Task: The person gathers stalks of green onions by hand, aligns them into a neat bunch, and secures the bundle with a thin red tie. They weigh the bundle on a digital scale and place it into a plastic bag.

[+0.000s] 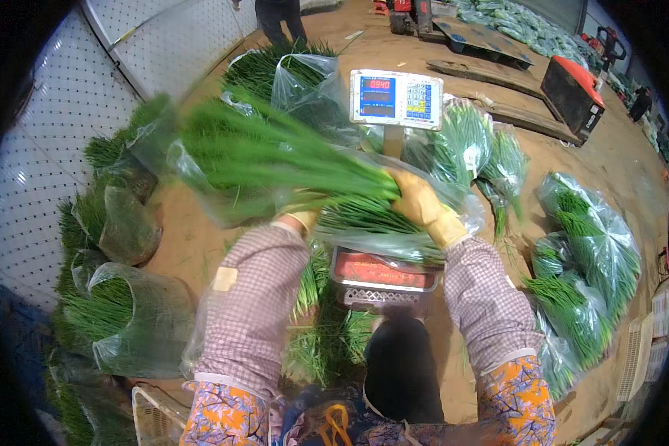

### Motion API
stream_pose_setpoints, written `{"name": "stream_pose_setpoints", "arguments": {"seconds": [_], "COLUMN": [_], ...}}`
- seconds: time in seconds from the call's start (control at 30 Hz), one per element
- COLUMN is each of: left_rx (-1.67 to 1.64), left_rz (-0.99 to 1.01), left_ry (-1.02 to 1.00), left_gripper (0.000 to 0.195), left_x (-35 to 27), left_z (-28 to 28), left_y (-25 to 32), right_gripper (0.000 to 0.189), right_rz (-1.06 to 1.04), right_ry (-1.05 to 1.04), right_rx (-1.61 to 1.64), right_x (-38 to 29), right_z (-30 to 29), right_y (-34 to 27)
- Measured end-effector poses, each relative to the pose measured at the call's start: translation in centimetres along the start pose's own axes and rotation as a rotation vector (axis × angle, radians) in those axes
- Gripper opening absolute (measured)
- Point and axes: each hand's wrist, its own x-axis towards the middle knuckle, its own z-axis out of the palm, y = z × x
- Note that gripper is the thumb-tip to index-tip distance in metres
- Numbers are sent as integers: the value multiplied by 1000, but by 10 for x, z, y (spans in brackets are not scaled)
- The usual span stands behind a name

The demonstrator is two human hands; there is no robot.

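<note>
My right hand (418, 198), in a pale yellow glove, grips the pale stem ends of a large bunch of long green chive-like stalks (290, 159). The bunch fans out to the left, its leafy end blurred. Under it is my left hand (304, 214), also gloved, its fingers hidden by the stalks. More green stalks (368, 220) lie in a clear plastic bag (373, 243) on a platform scale (383, 273). The scale's lit display panel (396, 100) stands on a post beyond my hands.
Bagged greens (139, 318) line the wall at left; others (585, 279) lie on the floor at right. Loose stalks (312, 345) lie near my legs. A pallet jack (571, 100) stands at the back right. A person's legs (281, 22) show at the top.
</note>
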Motion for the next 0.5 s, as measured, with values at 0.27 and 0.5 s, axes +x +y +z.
{"name": "stream_pose_setpoints", "arguments": {"seconds": [0.27, 0.5], "left_rx": [-418, -855], "left_rz": [-115, -23], "left_ry": [-170, -367], "left_gripper": [38, 40], "left_x": [14, -61], "left_z": [-61, -103], "left_y": [6, 8], "right_gripper": [42, 46], "right_rz": [742, 385], "right_ry": [-787, -335], "right_rx": [-601, -272], "right_x": [-40, -26], "right_z": [2, -34], "right_y": [77, 11]}}
